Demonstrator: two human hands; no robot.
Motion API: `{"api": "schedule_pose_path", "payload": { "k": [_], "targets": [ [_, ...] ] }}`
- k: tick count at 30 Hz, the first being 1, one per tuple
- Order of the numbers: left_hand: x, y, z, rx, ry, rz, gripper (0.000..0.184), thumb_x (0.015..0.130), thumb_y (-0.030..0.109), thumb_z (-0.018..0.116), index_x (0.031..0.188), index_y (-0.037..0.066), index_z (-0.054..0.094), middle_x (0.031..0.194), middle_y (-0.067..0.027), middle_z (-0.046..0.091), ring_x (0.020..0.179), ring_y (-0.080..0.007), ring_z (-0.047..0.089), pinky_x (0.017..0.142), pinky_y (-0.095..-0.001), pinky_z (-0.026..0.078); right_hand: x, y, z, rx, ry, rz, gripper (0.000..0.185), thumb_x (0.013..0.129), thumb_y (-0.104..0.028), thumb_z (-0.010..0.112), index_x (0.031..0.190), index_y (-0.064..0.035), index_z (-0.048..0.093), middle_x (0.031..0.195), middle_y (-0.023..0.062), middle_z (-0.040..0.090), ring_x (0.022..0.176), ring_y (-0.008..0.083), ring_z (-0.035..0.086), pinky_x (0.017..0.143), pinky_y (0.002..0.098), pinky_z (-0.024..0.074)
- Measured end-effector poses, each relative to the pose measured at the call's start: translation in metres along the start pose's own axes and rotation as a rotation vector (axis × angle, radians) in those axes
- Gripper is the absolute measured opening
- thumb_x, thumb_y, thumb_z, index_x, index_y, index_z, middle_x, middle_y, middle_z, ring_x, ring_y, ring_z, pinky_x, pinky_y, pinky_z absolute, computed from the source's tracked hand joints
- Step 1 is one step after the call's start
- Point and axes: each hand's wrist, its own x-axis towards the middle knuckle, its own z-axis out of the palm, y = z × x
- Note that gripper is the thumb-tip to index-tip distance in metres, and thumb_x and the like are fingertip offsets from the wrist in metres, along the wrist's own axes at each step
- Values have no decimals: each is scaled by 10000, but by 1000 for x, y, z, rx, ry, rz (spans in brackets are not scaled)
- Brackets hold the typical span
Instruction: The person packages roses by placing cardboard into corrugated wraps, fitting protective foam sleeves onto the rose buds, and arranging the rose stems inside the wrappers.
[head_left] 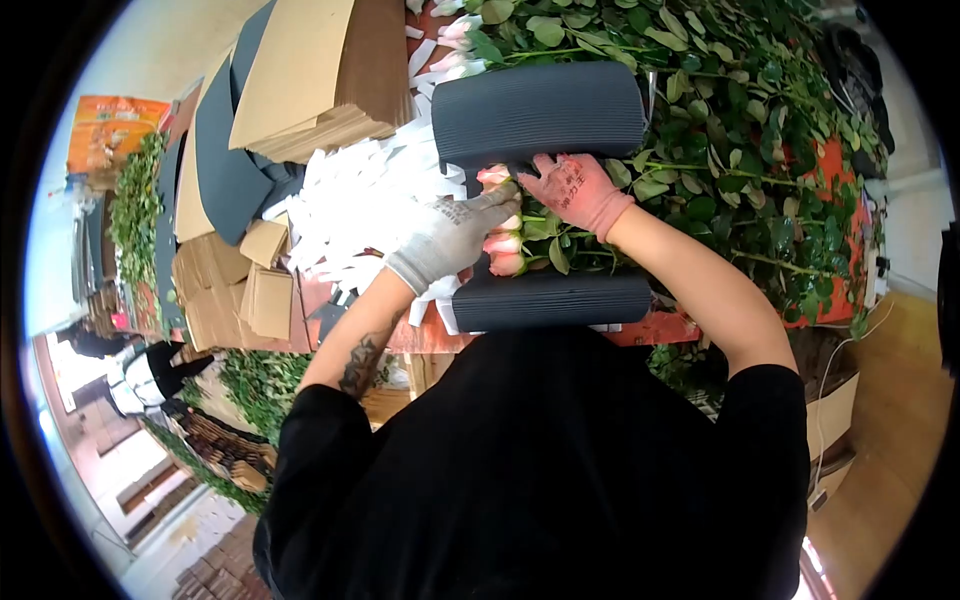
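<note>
My left hand [452, 232], in a whitish glove, reaches over several pink roses [505, 252] with its fingers stretched along the heads. My right hand [572, 192] wears a pink glove and sits just right of the left fingertips, thumb and fingers apart, at the lower edge of a black corrugated roll [540, 112]. The roses lie on their sides with stems running right. Nearer to me, a second black corrugated piece [550, 302] lies beside them. My gloves partly cover the upper rose heads.
White strips [345, 205] are heaped left of the roses. Beyond them stand a stack of cardboard sheets [300, 75] and smaller cardboard pieces [265, 300]. Leafy stems [740, 130] cover the red table's right side. Another person [150, 378] is at the far left.
</note>
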Motion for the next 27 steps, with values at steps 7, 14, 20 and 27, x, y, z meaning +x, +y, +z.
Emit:
{"api": "schedule_pose_path", "payload": {
  "k": [7, 14, 20, 27],
  "targets": [
    [-5, -13, 11, 170, 98, 72, 616, 755, 98, 533, 1360, 161, 434, 1437, -23, 383, 1040, -228, 595, 815, -366, 489, -5, 43, -129, 277, 429, 284, 421, 778, -285, 610, 1166, -127, 572, 1031, 113, 631, 926, 260, 622, 808, 353, 483],
    [-44, 12, -63, -372, 500, 208, 331, 828, 79, 559, 1154, 64, 612, 1045, -126, 653, 826, -243, 654, 726, -344, 506, 29, 188, -30, 1235, -116, 748, 438, 864, -220, 594, 1219, 23, 510, 1158, 109, 575, 1040, 171, 556, 901, 278, 431],
    [-58, -9, -59, -594, 1030, 56, 945, 736, 297, 753, 1436, 1, 191, 1434, -173, 320, 1294, -282, 373, 1049, -396, 339, -21, 131, -153, 1986, 631, 368, 433, 896, -68, 512, 1318, -25, 424, 1250, 113, 525, 1136, 221, 522, 979, 382, 407],
    [-75, -17, 7, 7, 272, 387, 714, 679, 284, 712, 1315, 60, 478, 1351, -246, 422, 1325, -364, 323, 1095, -454, 254, -58, 86, -153, 1267, -861, -702, 753, 694, -283, 780, 1283, 53, 453, 1303, 203, 498, 1115, 328, 549, 944, 395, 422]
  ]
}}
